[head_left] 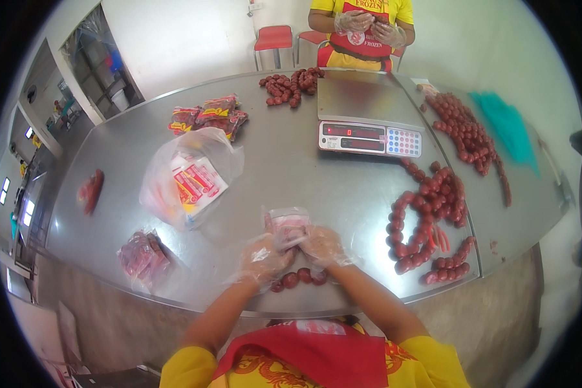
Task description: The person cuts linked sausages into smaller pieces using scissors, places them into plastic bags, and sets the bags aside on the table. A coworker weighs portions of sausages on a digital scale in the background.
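Note:
Both my hands wear clear plastic gloves and meet near the front middle of the steel table. My left hand [265,257] is closed on the left side of a small clear plastic pouch [287,220], and my right hand [324,246] grips its right side. The pouch looks pale pink; what is inside it, if anything, I cannot make out. A short string of round red sausages [291,280] lies on the table just below my hands, between my wrists.
A digital scale [368,138] stands at the back, with linked sausages [433,197] to its right front. More sausage piles [465,132] lie far right and behind. Left are filled packs [210,116], a plastic bag of labels [197,184] and clear packs [143,255]. A gloved co-worker [362,32] stands opposite.

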Tool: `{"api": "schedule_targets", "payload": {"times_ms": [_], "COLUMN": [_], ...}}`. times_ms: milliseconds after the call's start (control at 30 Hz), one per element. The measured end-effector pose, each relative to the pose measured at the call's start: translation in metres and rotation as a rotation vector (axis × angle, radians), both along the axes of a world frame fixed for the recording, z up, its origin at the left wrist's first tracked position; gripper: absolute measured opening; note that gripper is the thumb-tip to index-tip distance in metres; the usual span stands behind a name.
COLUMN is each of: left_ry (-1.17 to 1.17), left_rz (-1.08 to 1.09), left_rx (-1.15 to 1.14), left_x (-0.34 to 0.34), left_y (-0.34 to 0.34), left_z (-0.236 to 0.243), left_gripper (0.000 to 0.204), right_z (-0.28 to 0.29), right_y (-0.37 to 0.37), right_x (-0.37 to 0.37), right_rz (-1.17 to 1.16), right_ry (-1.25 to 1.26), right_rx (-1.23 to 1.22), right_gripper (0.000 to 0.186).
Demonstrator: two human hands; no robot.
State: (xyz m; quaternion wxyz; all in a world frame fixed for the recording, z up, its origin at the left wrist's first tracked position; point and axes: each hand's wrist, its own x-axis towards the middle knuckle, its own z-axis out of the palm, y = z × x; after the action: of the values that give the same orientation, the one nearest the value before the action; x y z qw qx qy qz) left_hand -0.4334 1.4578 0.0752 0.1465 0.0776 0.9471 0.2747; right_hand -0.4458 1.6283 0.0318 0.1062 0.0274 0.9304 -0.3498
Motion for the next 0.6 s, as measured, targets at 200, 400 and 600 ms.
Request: {"api": "schedule_targets", "payload": {"times_ms": [200, 400, 600], "left_ry": [0.064, 0.058, -0.265], "left_rz": [-0.050, -0.668, -0.253], "left_rx": [-0.140, -0.364, 0.079], "left_x": [-0.015, 0.048, 0.038], "left_y": [0.021, -0.029, -0.013], "left_z": [-0.005, 0.032, 0.009], "left_gripper": [0.103, 0.113, 0.102], "right_z": [0.028, 0.072, 0.038], "right_y": [0.023, 0.044, 0.017], "right_x": [0.030, 0.098, 0.092], "right_rz": [0.138, 0.396, 0.225], "right_ry": [0.040, -0.067, 0.059], "right_rx": [0.049, 0.063, 0.010], "right_gripper": [0.047, 0.059, 0.057]}}
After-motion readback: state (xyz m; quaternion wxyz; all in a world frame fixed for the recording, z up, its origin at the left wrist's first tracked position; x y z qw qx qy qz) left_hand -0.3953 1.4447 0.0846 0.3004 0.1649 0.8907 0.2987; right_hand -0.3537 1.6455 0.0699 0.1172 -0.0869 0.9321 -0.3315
